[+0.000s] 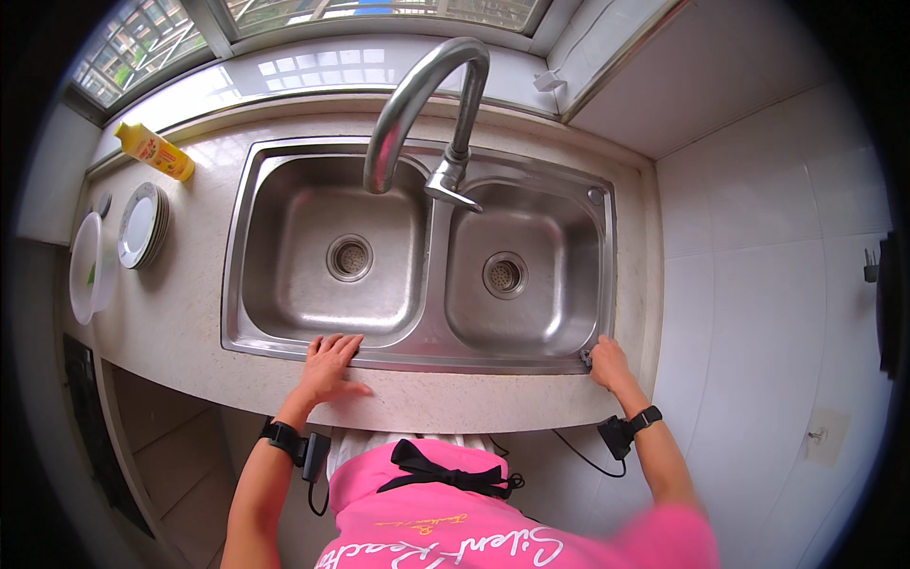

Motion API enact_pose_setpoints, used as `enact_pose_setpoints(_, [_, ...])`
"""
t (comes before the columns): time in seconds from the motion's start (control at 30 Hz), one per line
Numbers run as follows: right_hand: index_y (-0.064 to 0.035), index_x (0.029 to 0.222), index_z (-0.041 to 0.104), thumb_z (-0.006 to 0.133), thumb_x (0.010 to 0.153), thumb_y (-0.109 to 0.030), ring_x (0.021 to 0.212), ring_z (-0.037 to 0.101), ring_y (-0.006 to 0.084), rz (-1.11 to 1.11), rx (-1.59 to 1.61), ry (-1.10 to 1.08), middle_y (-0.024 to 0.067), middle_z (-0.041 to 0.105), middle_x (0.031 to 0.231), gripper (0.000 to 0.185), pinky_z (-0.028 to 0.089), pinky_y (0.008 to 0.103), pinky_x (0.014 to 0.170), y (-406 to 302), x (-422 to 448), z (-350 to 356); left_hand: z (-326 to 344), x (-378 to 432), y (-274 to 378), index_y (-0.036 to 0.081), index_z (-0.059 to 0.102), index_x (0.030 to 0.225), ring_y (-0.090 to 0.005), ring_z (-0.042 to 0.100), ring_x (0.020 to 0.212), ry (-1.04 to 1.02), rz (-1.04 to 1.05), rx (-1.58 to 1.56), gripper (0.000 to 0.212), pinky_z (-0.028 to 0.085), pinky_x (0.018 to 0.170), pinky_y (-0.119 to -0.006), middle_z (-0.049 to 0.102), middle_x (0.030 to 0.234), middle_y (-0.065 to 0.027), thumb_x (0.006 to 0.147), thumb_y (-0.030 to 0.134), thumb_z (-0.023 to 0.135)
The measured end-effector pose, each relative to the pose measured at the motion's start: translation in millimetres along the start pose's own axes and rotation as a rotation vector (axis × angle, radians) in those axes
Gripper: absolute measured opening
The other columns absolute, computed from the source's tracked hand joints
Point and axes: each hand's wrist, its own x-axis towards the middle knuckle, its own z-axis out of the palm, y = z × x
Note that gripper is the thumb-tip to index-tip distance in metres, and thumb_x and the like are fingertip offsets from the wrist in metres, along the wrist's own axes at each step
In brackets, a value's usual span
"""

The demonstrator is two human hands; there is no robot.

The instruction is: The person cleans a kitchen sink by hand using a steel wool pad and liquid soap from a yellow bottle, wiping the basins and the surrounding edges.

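Note:
My left hand (330, 370) rests palm down at the front rim of the steel double sink (439, 299), its fingers apart and holding nothing. The fingertips lie on the metal edge by the larger left basin (306, 284). At the front right corner of the sink, the fingers of my right hand (611, 364) are curled on a small dark scouring pad (586, 358), mostly hidden by the hand. Both the left basin and the smaller right basin (547, 320) show bare bottoms with strainer drains. A curved chrome faucet (412, 92) rises behind them, its spout over the left basin.
Left of the sink, a stack of plates (138, 226) stands beside a translucent plastic bowl (87, 270) with something green in it. Behind them is a yellow bottle (155, 151). A tiled wall (739, 299) bounds the right side; a window (384, 14) is at the back.

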Motion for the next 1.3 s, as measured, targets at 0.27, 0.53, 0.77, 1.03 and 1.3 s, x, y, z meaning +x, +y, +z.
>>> enact_pose_setpoints(0.27, [-0.0017,0.072,0.064,0.056,0.064,-0.004,0.082,0.056,0.0319,-0.134,-0.223,-0.028,0.0144,0.06,0.075,0.012,0.048,0.0392,0.07,-8,10,-8,1,-2,-2,0.01,0.034,0.128,-0.0262,0.031,0.121,0.015,0.011,-0.016,0.094,0.016,0.101,-0.044,0.04,0.127,-0.0068,0.052,0.054,0.069])
enact_pose_setpoints(0.53, [-0.0058,0.082,0.064,0.047,0.055,0.001,0.078,0.056,0.0365,-0.289,0.161,-0.162,0.0201,0.058,0.078,0.033,0.045,0.0408,0.069,-32,25,-41,-3,-4,1,0.011,0.035,0.127,-0.0257,0.031,0.121,0.038,0.007,-0.044,0.093,0.017,0.101,-0.044,0.041,0.127,-0.0061,0.051,0.052,0.07])
enact_pose_setpoints(0.77, [-0.0021,0.076,0.061,0.047,0.054,0.002,0.078,0.055,0.0389,-0.549,0.37,-0.187,0.0218,0.057,0.077,0.026,0.045,0.0439,0.069,-144,44,-69,-2,-7,-2,0.011,0.035,0.127,-0.0256,0.031,0.121,0.038,-0.004,-0.06,0.093,0.017,0.102,-0.044,0.041,0.127,-0.0059,0.051,0.053,0.07])
enact_pose_setpoints(1.03, [-0.0006,0.075,0.06,0.049,0.057,0.0,0.075,0.055,0.0393,-0.805,0.499,-0.089,0.0229,0.057,0.073,0.021,0.044,0.0443,0.066,-260,60,-94,-1,-1,-3,0.011,0.036,0.127,-0.0261,0.032,0.121,0.04,0.014,-0.029,0.094,0.017,0.101,-0.046,0.041,0.126,-0.0064,0.05,0.054,0.069])
enact_pose_setpoints(1.3, [0.0017,0.106,0.056,0.061,0.071,-0.006,0.078,0.056,0.0107,-0.409,1.304,-0.019,0.0077,0.061,0.094,0.037,0.046,0.0231,0.068,-178,104,-104,6,-1,-3,0.011,0.036,0.127,-0.0255,0.033,0.12,0.029,0.001,-0.032,0.096,0.015,0.1,-0.046,0.043,0.125,-0.0066,0.05,0.058,0.068])
